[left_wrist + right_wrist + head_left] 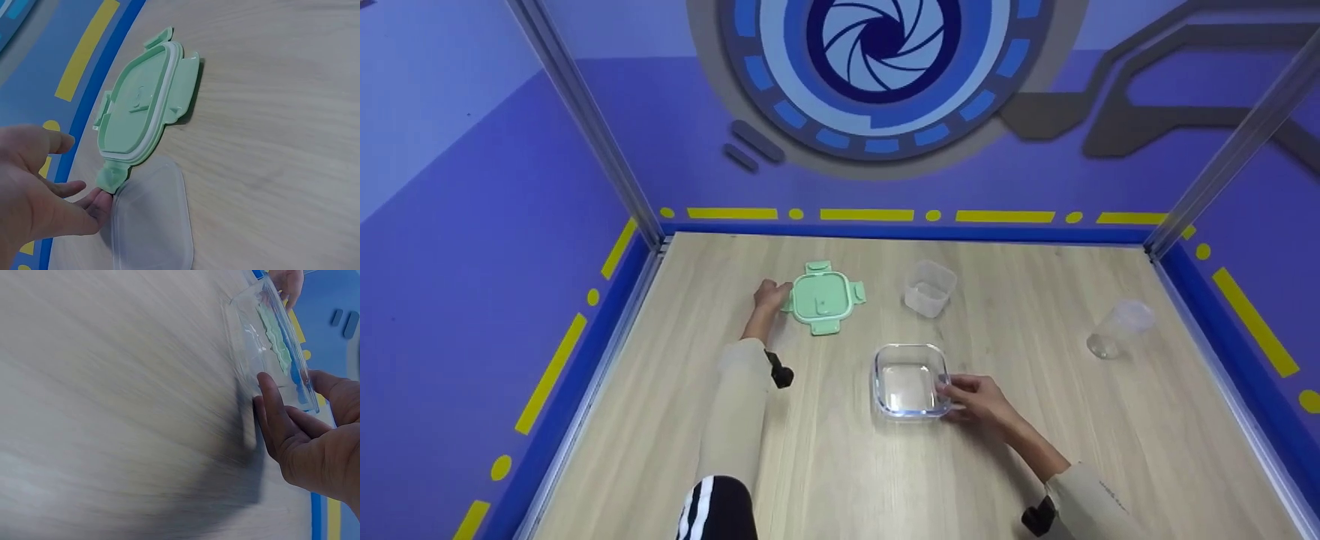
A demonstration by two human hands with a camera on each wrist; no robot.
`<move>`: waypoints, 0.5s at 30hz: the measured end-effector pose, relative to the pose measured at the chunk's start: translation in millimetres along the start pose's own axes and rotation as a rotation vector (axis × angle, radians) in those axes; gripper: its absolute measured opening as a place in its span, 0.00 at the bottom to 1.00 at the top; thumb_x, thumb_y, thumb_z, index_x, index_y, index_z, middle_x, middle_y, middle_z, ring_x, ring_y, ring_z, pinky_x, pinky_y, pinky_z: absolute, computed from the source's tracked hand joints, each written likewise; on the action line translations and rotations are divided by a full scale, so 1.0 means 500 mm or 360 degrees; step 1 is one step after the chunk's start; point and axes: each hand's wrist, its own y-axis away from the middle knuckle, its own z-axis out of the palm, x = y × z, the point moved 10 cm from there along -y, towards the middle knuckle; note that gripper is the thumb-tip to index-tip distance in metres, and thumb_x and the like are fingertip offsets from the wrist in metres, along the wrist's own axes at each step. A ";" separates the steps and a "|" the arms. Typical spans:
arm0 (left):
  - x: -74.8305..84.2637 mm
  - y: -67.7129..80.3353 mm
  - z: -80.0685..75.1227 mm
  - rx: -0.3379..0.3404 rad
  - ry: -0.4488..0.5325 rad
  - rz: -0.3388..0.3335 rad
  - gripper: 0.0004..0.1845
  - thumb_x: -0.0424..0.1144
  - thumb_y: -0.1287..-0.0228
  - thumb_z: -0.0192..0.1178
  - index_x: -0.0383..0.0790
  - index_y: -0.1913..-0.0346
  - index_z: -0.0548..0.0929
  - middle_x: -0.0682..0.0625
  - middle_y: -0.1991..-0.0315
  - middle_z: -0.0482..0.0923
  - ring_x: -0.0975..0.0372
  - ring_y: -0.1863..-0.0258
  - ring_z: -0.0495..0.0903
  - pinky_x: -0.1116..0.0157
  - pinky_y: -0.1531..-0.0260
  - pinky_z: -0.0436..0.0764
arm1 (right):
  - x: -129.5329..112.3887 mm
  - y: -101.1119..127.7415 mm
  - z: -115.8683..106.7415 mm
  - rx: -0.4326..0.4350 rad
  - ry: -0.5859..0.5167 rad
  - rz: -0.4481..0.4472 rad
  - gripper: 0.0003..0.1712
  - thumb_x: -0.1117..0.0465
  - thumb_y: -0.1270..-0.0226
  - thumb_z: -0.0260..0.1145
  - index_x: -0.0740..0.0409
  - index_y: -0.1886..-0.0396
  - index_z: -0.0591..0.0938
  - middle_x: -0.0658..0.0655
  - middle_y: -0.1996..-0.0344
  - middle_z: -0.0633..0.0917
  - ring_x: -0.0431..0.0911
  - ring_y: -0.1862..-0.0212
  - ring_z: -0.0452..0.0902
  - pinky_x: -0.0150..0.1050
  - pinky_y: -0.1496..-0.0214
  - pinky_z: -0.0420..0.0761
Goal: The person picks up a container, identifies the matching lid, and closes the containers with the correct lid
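A green square lid [820, 297] with clip flaps lies on the table; the left wrist view also shows this lid [138, 104]. My left hand [769, 297] is at its left flap, fingertips touching the flap's edge, with the thumb held apart. Beside that flap lies a translucent flat piece, perhaps a lid [152, 219]; I cannot make it out in the head view. My right hand [981, 401] holds the right side of a clear square glass container [911, 414]. In the right wrist view, fingers [273, 405] press the container's outer wall, while the thumb is partly hidden at its rim.
Behind the glass container stands a small translucent plastic tub [928, 292]. A clear cup [1121, 330] is at the right side of the wooden table [840, 487]. Blue-purple panels [660, 150] enclose the table at the back and both sides.
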 end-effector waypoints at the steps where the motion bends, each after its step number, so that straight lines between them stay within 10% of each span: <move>1: -0.003 0.000 0.002 0.0000 0.0041 -0.0023 0.33 0.46 0.24 0.46 0.30 0.23 0.58 0.34 0.24 0.59 0.45 0.21 0.58 0.51 0.22 0.59 | 0.000 0.001 0.000 0.0008 0.0003 -0.0002 0.31 0.56 0.26 0.67 0.75 0.35 0.75 0.63 0.51 0.88 0.41 0.56 0.86 0.40 0.52 0.89; 5: -0.015 0.001 0.006 0.0045 0.0207 -0.0099 0.30 0.44 0.23 0.46 0.29 0.26 0.62 0.36 0.28 0.65 0.47 0.24 0.63 0.54 0.24 0.63 | 0.003 0.003 0.001 0.0026 0.0001 -0.0002 0.32 0.55 0.27 0.67 0.75 0.35 0.75 0.64 0.48 0.86 0.42 0.52 0.84 0.39 0.50 0.88; 8: -0.019 0.001 0.013 0.0075 0.0381 -0.0116 0.18 0.42 0.23 0.49 0.31 0.42 0.74 0.43 0.52 0.77 0.54 0.43 0.76 0.60 0.37 0.74 | 0.004 0.004 0.002 0.0030 0.0000 0.0005 0.32 0.55 0.27 0.67 0.76 0.34 0.75 0.65 0.48 0.86 0.42 0.52 0.85 0.40 0.50 0.88; 11: -0.019 0.011 0.029 0.0025 0.0569 -0.0115 0.10 0.40 0.24 0.52 0.38 0.64 0.71 0.51 0.72 0.67 0.58 0.63 0.70 0.62 0.52 0.71 | 0.004 0.006 0.003 0.0044 0.0021 0.0009 0.32 0.54 0.27 0.67 0.75 0.35 0.75 0.64 0.48 0.86 0.41 0.53 0.85 0.40 0.50 0.88; 15: -0.003 0.039 0.048 -0.0106 0.0723 -0.0045 0.13 0.40 0.27 0.55 0.38 0.69 0.69 0.51 0.74 0.64 0.56 0.64 0.67 0.59 0.51 0.68 | 0.001 0.007 0.003 0.0063 0.0041 -0.0007 0.30 0.55 0.26 0.67 0.74 0.36 0.77 0.65 0.49 0.87 0.41 0.54 0.84 0.37 0.52 0.88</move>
